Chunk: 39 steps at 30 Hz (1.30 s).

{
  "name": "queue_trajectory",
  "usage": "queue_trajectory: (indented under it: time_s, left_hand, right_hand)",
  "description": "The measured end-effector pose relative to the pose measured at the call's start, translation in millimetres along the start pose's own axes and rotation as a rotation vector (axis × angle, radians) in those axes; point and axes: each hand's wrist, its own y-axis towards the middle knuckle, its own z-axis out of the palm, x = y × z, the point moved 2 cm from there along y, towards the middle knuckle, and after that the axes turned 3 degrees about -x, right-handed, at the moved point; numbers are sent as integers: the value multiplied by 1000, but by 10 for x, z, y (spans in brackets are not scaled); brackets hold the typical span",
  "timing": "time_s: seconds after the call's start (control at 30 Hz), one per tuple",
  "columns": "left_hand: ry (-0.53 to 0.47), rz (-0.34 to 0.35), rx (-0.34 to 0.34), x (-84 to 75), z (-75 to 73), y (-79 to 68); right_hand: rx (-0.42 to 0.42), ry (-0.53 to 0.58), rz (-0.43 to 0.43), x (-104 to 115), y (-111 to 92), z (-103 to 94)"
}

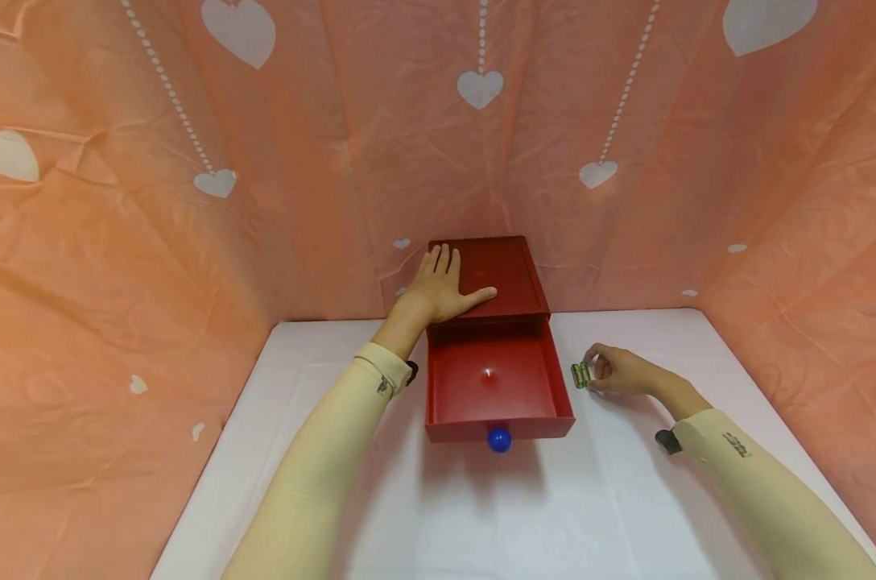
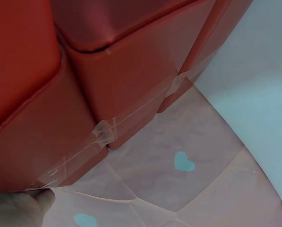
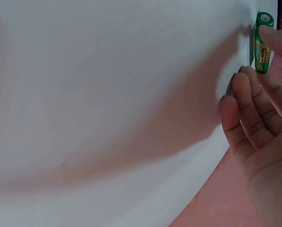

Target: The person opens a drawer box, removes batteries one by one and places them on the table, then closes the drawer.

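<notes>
A red drawer box (image 1: 506,278) stands at the back of the table with its drawer (image 1: 492,379) pulled out, a blue ball knob (image 1: 499,440) on its front. My left hand (image 1: 441,292) rests on the box top, fingers spread; part of that hand (image 2: 18,210) shows at the corner of the left wrist view. To the right of the drawer, my right hand (image 1: 622,372) pinches a green battery (image 3: 262,47) between thumb and index finger, at its two ends. Two green batteries (image 1: 580,374) appear side by side there, on or just above the table.
A white cloth covers the table (image 1: 597,499). Peach curtains (image 1: 351,161) with white hearts enclose the back and both sides, close behind the box. Clear tape (image 2: 104,132) runs along the box's outside.
</notes>
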Motion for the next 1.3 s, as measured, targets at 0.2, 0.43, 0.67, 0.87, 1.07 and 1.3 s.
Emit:
queue_trajectory:
  time_s: [0.2,0.43,0.67,0.87,1.07,1.3]
  left_hand:
    - [-1,-5,4,-5,-4,-7]
    - [-10,-9,-1,-8,-7,-17]
    - [-9,-9,-7,-1,-6,-14]
    - [-11,-10,-8,-2,0,-5]
    - [-4,-14,-9,-4,10,0]
    - [1,-14,-16,0,17,9]
  right_hand:
    - [17,5,19,10,5,12]
    - [24,-2,38,31,0,8]
    - [25,6,46,26,-3,8]
    - [7,25,26,5,-30,13]
    - [-24,54,-3,16,-100,2]
    - [-122,34,-57,5,-139,-25]
